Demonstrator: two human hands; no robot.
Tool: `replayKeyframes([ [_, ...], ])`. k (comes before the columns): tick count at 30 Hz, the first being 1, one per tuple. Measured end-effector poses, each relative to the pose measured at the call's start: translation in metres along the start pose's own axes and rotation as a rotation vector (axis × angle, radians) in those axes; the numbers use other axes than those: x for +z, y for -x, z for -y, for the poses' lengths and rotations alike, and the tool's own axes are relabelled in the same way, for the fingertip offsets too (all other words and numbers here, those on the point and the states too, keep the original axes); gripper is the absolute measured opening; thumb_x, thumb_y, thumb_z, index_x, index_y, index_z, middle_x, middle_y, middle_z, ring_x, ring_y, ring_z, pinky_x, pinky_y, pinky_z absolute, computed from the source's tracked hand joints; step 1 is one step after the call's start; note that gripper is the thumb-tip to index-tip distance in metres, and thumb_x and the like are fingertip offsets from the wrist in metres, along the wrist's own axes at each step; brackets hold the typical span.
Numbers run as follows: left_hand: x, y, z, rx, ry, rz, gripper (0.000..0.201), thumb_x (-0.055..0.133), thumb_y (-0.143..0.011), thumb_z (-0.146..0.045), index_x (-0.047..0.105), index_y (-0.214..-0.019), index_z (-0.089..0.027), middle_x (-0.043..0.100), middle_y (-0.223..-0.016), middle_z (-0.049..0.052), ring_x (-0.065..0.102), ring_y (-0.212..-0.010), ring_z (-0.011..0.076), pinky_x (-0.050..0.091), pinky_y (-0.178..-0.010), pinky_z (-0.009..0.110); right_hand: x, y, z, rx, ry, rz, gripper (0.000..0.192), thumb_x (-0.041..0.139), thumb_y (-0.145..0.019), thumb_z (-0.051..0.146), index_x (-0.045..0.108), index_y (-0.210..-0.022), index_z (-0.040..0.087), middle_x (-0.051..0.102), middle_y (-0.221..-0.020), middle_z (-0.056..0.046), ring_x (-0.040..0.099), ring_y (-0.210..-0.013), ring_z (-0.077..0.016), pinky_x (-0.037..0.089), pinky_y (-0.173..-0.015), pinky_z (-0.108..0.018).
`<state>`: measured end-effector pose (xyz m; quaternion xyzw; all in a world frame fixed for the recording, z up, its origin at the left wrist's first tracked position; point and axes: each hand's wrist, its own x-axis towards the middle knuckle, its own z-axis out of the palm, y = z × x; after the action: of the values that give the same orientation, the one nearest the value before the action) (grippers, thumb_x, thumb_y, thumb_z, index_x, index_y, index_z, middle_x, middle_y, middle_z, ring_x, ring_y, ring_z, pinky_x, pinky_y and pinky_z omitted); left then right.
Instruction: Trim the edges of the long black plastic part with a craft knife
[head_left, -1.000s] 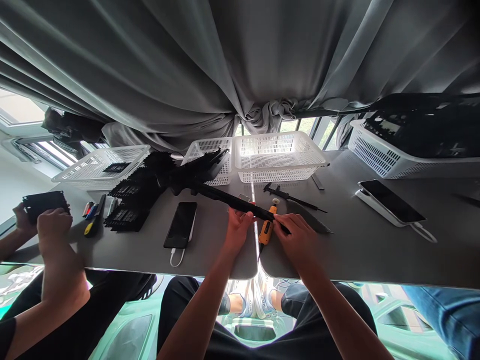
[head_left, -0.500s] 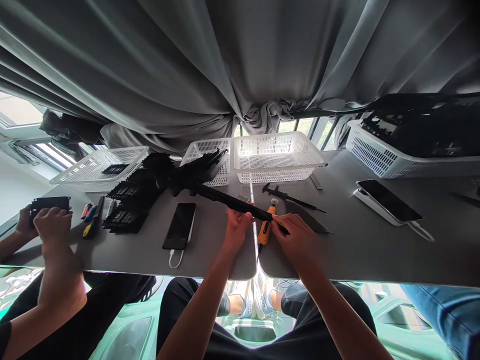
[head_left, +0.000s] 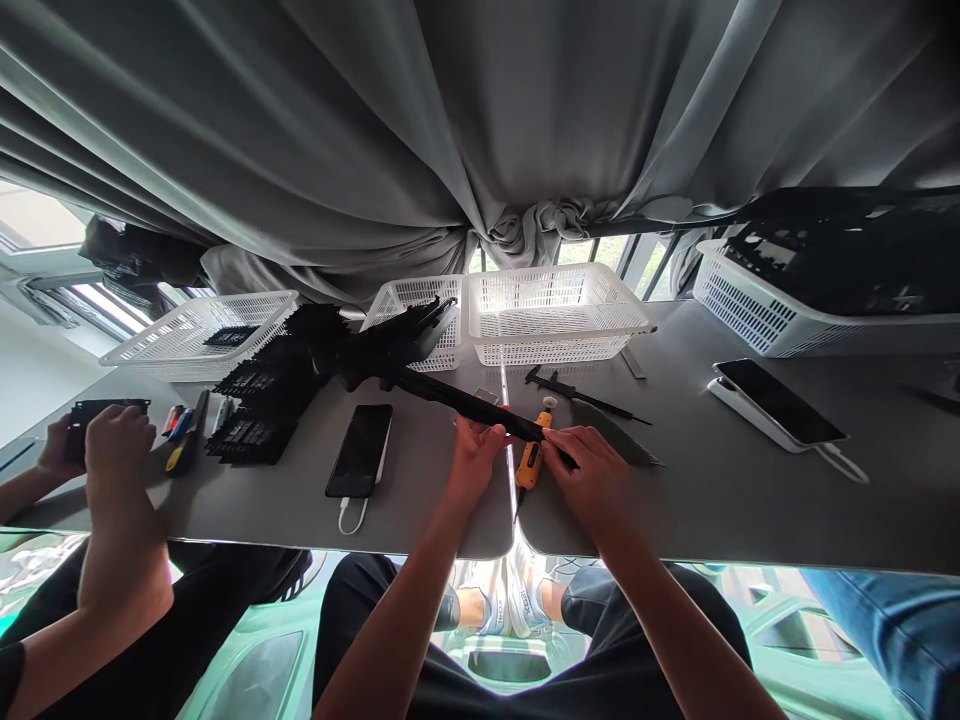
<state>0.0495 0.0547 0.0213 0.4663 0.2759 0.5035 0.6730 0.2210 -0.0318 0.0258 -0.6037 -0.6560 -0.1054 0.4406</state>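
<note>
A long, narrow black plastic-looking part (head_left: 469,403) slants across the middle of the table. My left hand (head_left: 477,452) is closed round it from below, thumb on top. At its near right end, my right hand (head_left: 592,472) pinches with thumb and fingers; a short dark tip shows below those fingers, and I cannot tell whether it is the part or a separate tool. Under the part, between my hands, lies an orange tool (head_left: 529,465) with a white round tip. The part's far end merges with a dark heap of black parts (head_left: 390,345).
White baskets (head_left: 559,352) line the back. A caliper (head_left: 585,393) and grey blade-like sheet (head_left: 619,440) lie right of centre. Phones (head_left: 360,450) rest either side. At left, a co-worker's hands (head_left: 116,445) hold a black part beside stacked black pieces (head_left: 259,440) and a yellow-black cutter (head_left: 184,445).
My hands and the long black part are almost unmoved. The co-worker's hands at left have shifted slightly, and their black part is tilted differently.
</note>
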Motion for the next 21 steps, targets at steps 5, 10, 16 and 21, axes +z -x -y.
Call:
replayKeyframes([
  [5, 0.0002, -0.0002, 0.0006, 0.000, -0.003, -0.001, 0.084, 0.090, -0.086, -0.054, 0.045, -0.153, -0.032, 0.073, -0.134, 0.011, 0.075, -0.119, 0.0302, 0.061, -0.102, 0.049, 0.0004, 0.0006, -0.0009, -0.011, -0.030, 0.005, 0.015, 0.065, -0.108, 0.027, 0.080, -0.111, 0.025, 0.082, -0.099, -0.004, 0.075, -0.093, -0.0230, 0.059, -0.087, -0.040],
  [10, -0.0001, -0.0008, 0.0019, -0.006, -0.011, 0.008, 0.087, 0.091, -0.086, -0.055, 0.043, -0.155, -0.033, 0.073, -0.134, 0.012, 0.076, -0.114, 0.0292, 0.062, -0.098, 0.048, 0.0028, 0.0012, -0.0031, 0.018, -0.018, 0.017, 0.019, 0.063, -0.110, 0.029, 0.080, -0.117, 0.026, 0.082, -0.103, -0.005, 0.074, -0.095, -0.0250, 0.057, -0.089, -0.043],
  [16, -0.0018, -0.0009, 0.0044, -0.006, -0.008, 0.003, 0.086, 0.090, -0.087, -0.054, 0.042, -0.155, -0.032, 0.073, -0.134, 0.012, 0.075, -0.117, 0.0300, 0.062, -0.097, 0.047, 0.0017, 0.0011, -0.0026, -0.042, -0.009, 0.000, 0.015, 0.065, -0.108, 0.026, 0.079, -0.112, 0.023, 0.081, -0.100, -0.005, 0.074, -0.092, -0.0226, 0.054, -0.085, -0.039],
  [21, -0.0027, -0.0012, 0.0050, 0.003, -0.011, 0.008, 0.084, 0.090, -0.086, -0.055, 0.044, -0.153, -0.032, 0.074, -0.131, 0.012, 0.072, -0.124, 0.0309, 0.062, -0.098, 0.046, 0.0002, 0.0007, -0.0010, -0.057, -0.002, 0.008, 0.016, 0.064, -0.109, 0.028, 0.080, -0.110, 0.024, 0.081, -0.096, -0.004, 0.074, -0.089, -0.0208, 0.050, -0.081, -0.037],
])
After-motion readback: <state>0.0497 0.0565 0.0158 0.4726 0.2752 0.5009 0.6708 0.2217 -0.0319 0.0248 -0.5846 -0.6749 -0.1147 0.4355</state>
